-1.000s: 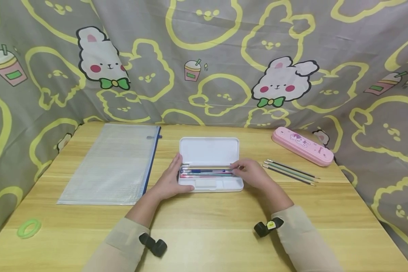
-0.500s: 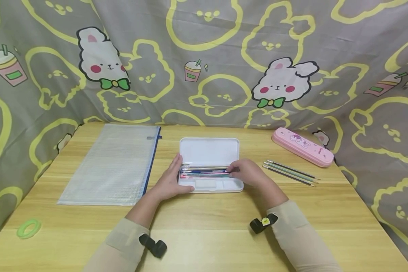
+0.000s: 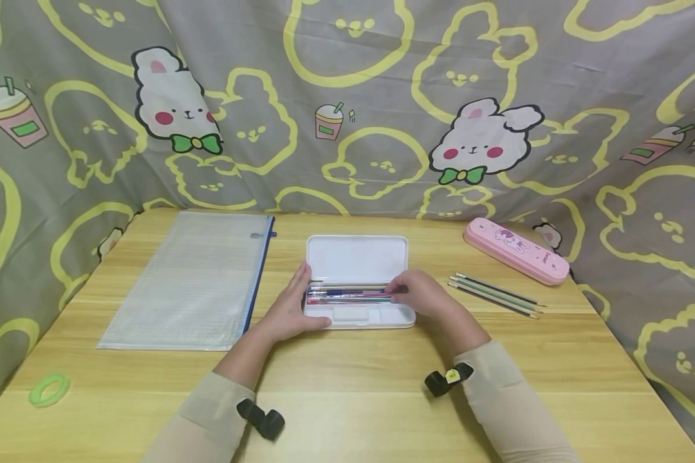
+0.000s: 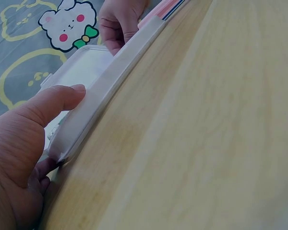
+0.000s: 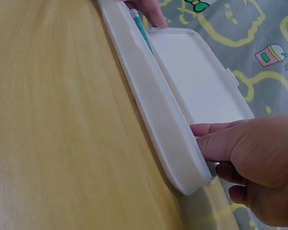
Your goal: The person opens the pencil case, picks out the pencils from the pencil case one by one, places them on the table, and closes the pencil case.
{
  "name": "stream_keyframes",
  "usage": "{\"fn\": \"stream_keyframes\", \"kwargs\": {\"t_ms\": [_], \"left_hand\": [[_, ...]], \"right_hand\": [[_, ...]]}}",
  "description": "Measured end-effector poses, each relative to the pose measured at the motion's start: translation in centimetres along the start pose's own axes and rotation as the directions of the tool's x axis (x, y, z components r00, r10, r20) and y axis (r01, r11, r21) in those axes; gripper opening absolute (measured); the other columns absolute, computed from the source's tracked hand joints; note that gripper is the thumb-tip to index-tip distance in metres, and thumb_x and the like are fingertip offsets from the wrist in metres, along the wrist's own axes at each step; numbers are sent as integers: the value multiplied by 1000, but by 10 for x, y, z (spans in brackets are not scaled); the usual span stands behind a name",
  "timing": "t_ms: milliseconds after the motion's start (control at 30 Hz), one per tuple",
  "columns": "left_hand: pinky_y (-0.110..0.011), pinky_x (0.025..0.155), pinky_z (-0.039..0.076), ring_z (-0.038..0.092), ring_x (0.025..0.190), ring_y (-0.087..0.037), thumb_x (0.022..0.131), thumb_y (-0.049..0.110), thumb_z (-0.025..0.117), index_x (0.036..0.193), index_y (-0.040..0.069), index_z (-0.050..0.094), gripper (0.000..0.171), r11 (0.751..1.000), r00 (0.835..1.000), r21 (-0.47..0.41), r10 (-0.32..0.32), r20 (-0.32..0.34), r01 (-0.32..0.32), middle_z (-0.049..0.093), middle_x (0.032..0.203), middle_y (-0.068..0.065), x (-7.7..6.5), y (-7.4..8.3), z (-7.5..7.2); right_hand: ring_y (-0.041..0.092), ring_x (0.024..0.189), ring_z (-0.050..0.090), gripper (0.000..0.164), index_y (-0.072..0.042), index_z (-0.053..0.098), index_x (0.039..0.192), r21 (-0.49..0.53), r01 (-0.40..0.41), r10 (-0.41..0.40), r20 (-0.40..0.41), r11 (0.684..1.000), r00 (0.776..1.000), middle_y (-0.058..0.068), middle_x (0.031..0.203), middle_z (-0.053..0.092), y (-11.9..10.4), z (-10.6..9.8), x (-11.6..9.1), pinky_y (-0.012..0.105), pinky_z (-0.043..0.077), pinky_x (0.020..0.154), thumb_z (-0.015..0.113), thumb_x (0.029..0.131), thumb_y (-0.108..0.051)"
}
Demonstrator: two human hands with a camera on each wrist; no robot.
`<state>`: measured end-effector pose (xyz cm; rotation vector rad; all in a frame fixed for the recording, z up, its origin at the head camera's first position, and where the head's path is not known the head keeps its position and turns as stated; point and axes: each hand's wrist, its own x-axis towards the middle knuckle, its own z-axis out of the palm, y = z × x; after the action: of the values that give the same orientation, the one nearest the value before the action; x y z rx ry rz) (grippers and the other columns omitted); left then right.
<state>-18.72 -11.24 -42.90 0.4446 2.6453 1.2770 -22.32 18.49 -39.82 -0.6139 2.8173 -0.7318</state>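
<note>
Lettering (image 3: 547, 256) on pink case (image 3: 512, 249) blurs; left fingers (image 3: 297, 279), spread, grip white case (image 3: 356, 257); right fingers (image 3: 396, 283) at pens (image 3: 347, 293), pinch unclear.

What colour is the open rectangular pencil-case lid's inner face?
Plain white; the rectangular lid shows best in the right wrist view.

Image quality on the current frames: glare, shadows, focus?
Head: brightest, pale sheen on the table, curtain print readable. Left wrist: dimmer, wood grain looks soft. Right wrist: also dimmer, thin dark shadow along the white case.
</note>
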Motion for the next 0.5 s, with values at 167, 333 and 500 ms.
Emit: {"fn": "stream_keyframes", "kwargs": {"t_ms": [167, 333, 500], "left_hand": [[-54, 123, 13, 2, 153, -32, 72, 39, 83, 159, 11, 2, 122, 1000, 1000, -4, -4, 0, 4, -6, 167, -4, 0, 0, 0], [-54, 123, 13, 2, 153, -32, 72, 39, 83, 159, 11, 2, 123, 1000, 1000, 2, -3, 0, 3, -6, 167, -5, 0, 0, 0], [-54, 123, 13, 2, 153, -32, 72, 39, 83, 158, 11, 2, 123, 1000, 1000, 4, -1, -1, 1, -6, 167, -5, 0, -1, 0]], "right_hand": [[25, 99, 64, 11, -7, 75, 97, 78, -20, 22, -33, 997, 999, 8, 97, 72, 4, 2, -2, 46, 50, 95, 70, 87, -10], [22, 97, 61, 9, -7, 73, 96, 167, -39, 48, -50, 985, 998, 8, 97, 71, 7, 4, -6, 46, 49, 94, 69, 89, -11], [22, 98, 60, 13, -7, 73, 101, 220, -59, 72, -53, 974, 996, 10, 103, 70, 13, 3, -11, 46, 49, 94, 69, 90, -12]]}}
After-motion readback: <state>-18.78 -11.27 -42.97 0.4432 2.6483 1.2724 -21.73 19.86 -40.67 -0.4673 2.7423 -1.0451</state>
